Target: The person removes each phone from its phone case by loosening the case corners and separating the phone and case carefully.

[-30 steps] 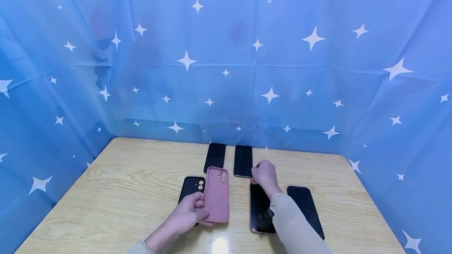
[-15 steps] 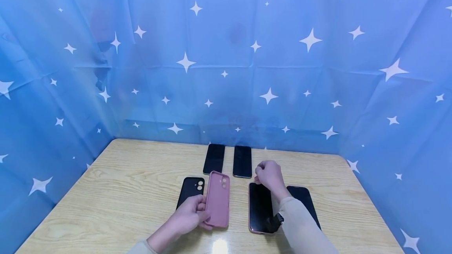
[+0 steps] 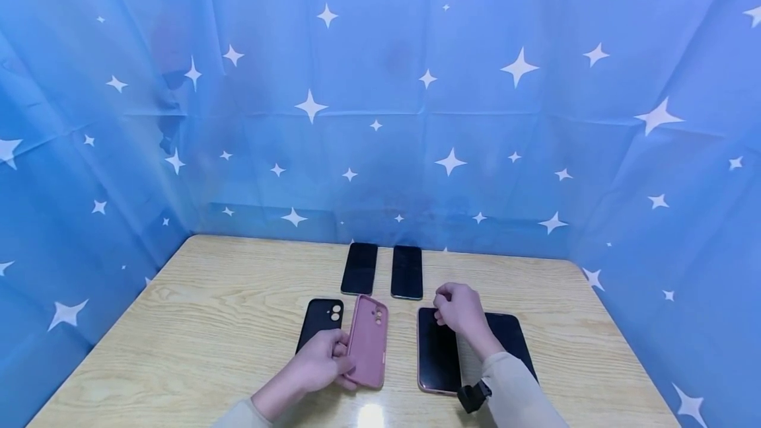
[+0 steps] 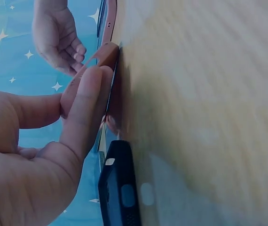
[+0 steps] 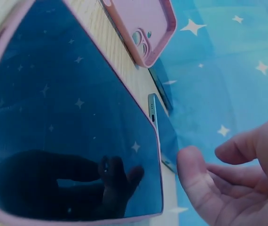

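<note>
My left hand [image 3: 321,358] pinches an empty pink phone case [image 3: 370,342] by its lower left edge, thumb on the inside. The case leans up from the table with its camera cutouts at the far end. Over the upper right part of a phone in a pink case [image 3: 438,358] hovers my right hand [image 3: 462,312], its fingers loosely curled. In the right wrist view nothing sits between thumb and fingers, and the phone's dark screen [image 5: 73,108] mirrors the hand. A black phone case [image 3: 321,319] lies beside my left hand, partly hidden by it.
Two dark phones, one left [image 3: 359,269] and one right [image 3: 407,273], lie near the back edge of the wooden table [image 3: 208,309]. Another dark phone [image 3: 512,335] lies under my right forearm, partly covered. A blue star-patterned curtain [image 3: 380,84] surrounds the table.
My right hand has drawn back toward me and slightly right, from the cased phone's far edge to over its screen. The pink case in my left hand has tipped and shifted slightly nearer.
</note>
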Action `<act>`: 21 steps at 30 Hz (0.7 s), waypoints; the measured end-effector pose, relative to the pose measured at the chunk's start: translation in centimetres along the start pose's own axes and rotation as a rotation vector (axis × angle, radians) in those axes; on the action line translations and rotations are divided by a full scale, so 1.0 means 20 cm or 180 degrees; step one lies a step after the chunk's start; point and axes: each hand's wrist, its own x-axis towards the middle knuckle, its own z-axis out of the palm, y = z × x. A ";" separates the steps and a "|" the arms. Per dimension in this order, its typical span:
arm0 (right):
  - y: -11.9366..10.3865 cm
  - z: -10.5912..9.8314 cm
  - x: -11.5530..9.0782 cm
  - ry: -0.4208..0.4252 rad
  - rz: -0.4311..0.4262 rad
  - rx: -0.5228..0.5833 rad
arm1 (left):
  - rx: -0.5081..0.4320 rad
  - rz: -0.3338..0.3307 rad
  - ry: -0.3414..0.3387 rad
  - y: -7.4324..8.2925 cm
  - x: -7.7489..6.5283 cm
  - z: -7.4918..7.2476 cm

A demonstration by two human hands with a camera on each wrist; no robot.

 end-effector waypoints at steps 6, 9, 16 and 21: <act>0.02 -0.01 -0.03 -0.0043 -0.0047 -0.0007 | 0.0271 -0.0082 0.0058 0.02 0.00 0.00; 0.03 -0.02 -0.04 -0.0046 -0.0082 -0.0005 | 0.0631 -0.0116 0.0097 0.03 0.00 0.00; 0.05 -0.03 -0.07 -0.0045 -0.0050 0.0010 | 0.1368 -0.0144 0.0181 0.06 0.01 0.02; 0.06 -0.04 -0.08 -0.0032 -0.0077 0.0069 | 0.1802 -0.0095 0.0257 0.07 0.02 0.04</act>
